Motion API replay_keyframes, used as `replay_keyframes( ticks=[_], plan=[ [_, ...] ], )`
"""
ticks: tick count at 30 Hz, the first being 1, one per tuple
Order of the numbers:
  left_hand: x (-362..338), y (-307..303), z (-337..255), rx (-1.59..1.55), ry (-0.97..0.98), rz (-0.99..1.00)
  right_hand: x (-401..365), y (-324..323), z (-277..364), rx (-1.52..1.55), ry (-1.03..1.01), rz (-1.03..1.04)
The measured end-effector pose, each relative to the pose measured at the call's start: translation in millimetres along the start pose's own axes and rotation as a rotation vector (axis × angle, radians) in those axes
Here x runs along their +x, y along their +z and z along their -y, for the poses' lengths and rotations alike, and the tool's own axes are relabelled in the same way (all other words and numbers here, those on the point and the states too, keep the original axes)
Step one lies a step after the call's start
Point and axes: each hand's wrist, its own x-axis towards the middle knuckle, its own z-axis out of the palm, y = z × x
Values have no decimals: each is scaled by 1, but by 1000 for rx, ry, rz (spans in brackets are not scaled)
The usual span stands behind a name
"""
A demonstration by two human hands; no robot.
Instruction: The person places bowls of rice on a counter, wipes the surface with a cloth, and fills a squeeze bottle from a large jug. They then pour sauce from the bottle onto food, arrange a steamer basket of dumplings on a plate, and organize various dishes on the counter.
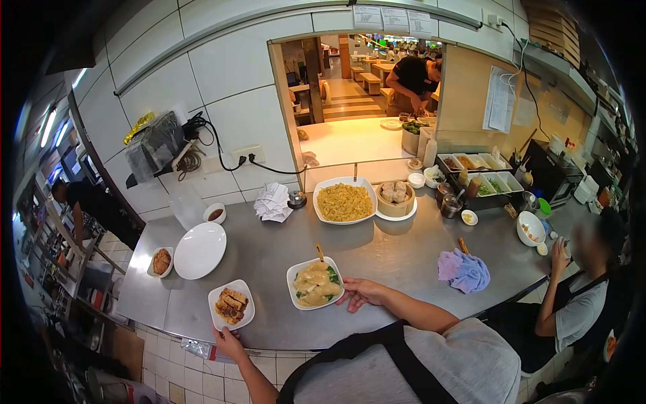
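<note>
My left hand (229, 340) is at the counter's front edge, its fingers closed on the lower rim of a white square bowl (249, 321) with browned sliced food. My right hand (361, 293) lies against the right side of another white square bowl (293, 291) holding greens under pale sauce, its fingers spread. A gold-coloured handle (319, 252) stands up at that bowl's back rim. Behind it are a large white dish of yellow fried rice (344, 203) and a bamboo steamer of dumplings (396, 195) on a white plate.
Left on the steel counter (404, 252) are an oval plate (201, 251), a small meat dish (161, 262) and a sauce bowl (215, 214). A cloth (464, 271) lies right. A seated person (582, 303) is at the right; others are beyond the hatch and far left.
</note>
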Motion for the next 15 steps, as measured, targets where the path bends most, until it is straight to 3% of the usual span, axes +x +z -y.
replay_keyframes(
  ticks=[6, 15],
  plan=[
    [-9, 12, -17, -184, -255, 182, 14, 20, -7, 83, -97, -128],
    [-43, 76, -34, -289, -340, 415, 11, 18, -7, 33, -124, -301]
  ],
)
